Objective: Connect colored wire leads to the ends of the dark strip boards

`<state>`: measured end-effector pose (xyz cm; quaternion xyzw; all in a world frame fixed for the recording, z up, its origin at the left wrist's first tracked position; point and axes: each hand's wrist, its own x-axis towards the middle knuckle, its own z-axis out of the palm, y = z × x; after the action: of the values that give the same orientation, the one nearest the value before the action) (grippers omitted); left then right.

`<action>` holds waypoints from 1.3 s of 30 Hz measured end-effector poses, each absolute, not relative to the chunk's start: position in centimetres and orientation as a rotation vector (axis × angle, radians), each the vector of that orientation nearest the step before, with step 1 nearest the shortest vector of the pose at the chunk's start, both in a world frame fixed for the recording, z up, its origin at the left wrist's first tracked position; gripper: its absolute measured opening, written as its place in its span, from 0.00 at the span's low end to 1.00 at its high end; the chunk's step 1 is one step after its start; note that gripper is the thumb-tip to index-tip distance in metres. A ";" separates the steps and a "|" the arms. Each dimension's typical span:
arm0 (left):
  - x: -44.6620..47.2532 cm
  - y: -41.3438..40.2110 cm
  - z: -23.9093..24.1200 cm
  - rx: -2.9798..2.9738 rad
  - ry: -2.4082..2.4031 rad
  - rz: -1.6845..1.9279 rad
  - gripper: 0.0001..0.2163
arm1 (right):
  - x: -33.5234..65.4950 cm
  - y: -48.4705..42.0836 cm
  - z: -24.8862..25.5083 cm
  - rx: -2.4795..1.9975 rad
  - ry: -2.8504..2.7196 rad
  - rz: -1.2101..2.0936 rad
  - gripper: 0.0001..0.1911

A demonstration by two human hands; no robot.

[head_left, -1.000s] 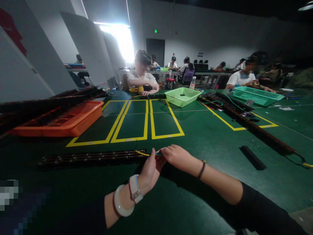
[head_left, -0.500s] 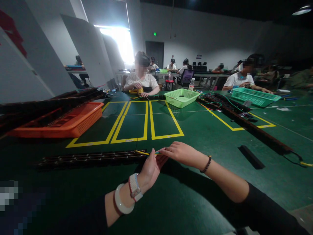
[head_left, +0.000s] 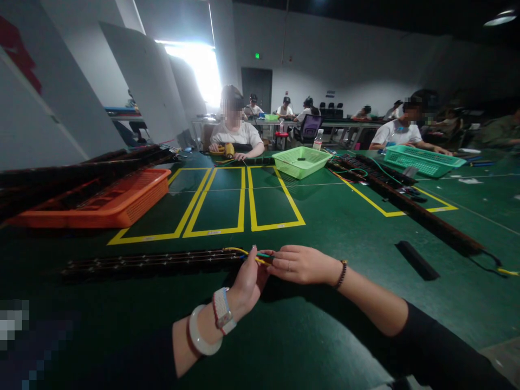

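A long dark strip [head_left: 154,264] with thin metal lines along it lies on the green table, left of my hands. From its right end run coloured wires [head_left: 234,249], yellow, green and blue. My left hand [head_left: 249,281] is closed around these wires, thumb up, just past the strip's end. On its wrist are a watch and a pale bangle. My right hand [head_left: 300,264] pinches the wires' far ends beside the left fingers. The wire tips are hidden by the right fingers.
An orange basket [head_left: 148,197] with long dark strips stands at the left. Beyond the yellow taped outlines [head_left: 244,200] is a light green basket [head_left: 301,162]. A long dark bar [head_left: 439,219] and a short black piece [head_left: 417,260] lie at the right. A co-worker [head_left: 235,132] sits opposite, holding a yellow tool.
My right hand has moved slightly down, and its fingers have shifted on the wires. More of the green and yellow wires shows between my hands. My left hand keeps its hold.
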<state>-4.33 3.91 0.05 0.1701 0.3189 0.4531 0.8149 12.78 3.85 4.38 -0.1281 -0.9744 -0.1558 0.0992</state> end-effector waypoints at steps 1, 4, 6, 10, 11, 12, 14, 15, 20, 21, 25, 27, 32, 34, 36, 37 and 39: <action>-4.3 3.9 0.1 0.365 0.676 0.976 0.17 | 12.8 3.9 4.3 -0.447 -2.813 -0.355 0.15; -4.2 3.8 0.5 0.387 0.619 0.980 0.18 | 12.6 4.2 4.1 -0.693 -2.547 -0.035 0.14; -4.2 3.8 0.6 0.413 0.611 0.988 0.18 | 12.6 4.7 3.7 -0.843 -2.378 0.101 0.13; -4.1 3.7 0.3 0.469 0.661 0.992 0.17 | 12.8 5.9 2.3 -1.064 -2.219 0.167 0.13; -4.2 3.7 0.2 0.477 0.675 0.990 0.16 | 12.9 6.2 1.9 -1.090 -2.222 0.163 0.13; -4.2 3.7 0.1 0.483 0.686 0.991 0.15 | 13.0 6.6 1.4 -1.101 -2.232 0.156 0.13; -4.2 3.7 0.0 0.487 0.697 0.988 0.13 | 13.1 7.1 0.5 -1.093 -2.261 0.142 0.13; -4.2 3.7 0.0 0.486 0.695 0.986 0.13 | 13.2 7.3 0.2 -1.088 -2.271 0.138 0.13; -4.1 3.6 0.1 0.480 0.694 0.985 0.14 | 12.8 7.6 -0.7 -1.121 -2.370 0.108 0.12; -4.1 3.6 0.2 0.482 0.695 0.983 0.14 | 12.7 7.6 -0.7 -1.122 -2.410 0.086 0.11; -4.2 3.6 0.2 0.488 0.686 0.982 0.14 | 12.8 7.5 -0.7 -1.101 -2.476 -0.039 0.11; -4.2 3.6 0.1 0.484 0.678 0.983 0.15 | 13.2 7.2 -0.4 -1.090 -2.393 -0.084 0.13; -4.5 3.7 -0.2 0.472 0.659 0.954 0.15 | 14.7 5.0 1.6 -0.849 -2.299 -0.210 0.20; -4.5 3.6 0.0 0.459 0.688 0.933 0.16 | 15.1 4.0 2.3 -0.639 -2.418 -0.377 0.24; -4.4 3.5 0.4 0.437 0.708 0.922 0.17 | 15.2 3.3 2.6 -0.447 -2.556 -0.553 0.26; -4.4 3.4 0.6 0.426 0.707 0.920 0.18 | 15.2 3.1 2.7 -0.382 -2.615 -0.627 0.25; -4.3 3.4 0.9 0.410 0.704 0.913 0.18 | 15.0 2.8 2.7 -0.315 -2.687 -0.752 0.19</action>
<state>-4.25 3.36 0.94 0.1922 0.3304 0.4287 0.8186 15.00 2.80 2.66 -0.1106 -0.9436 -0.2643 0.1662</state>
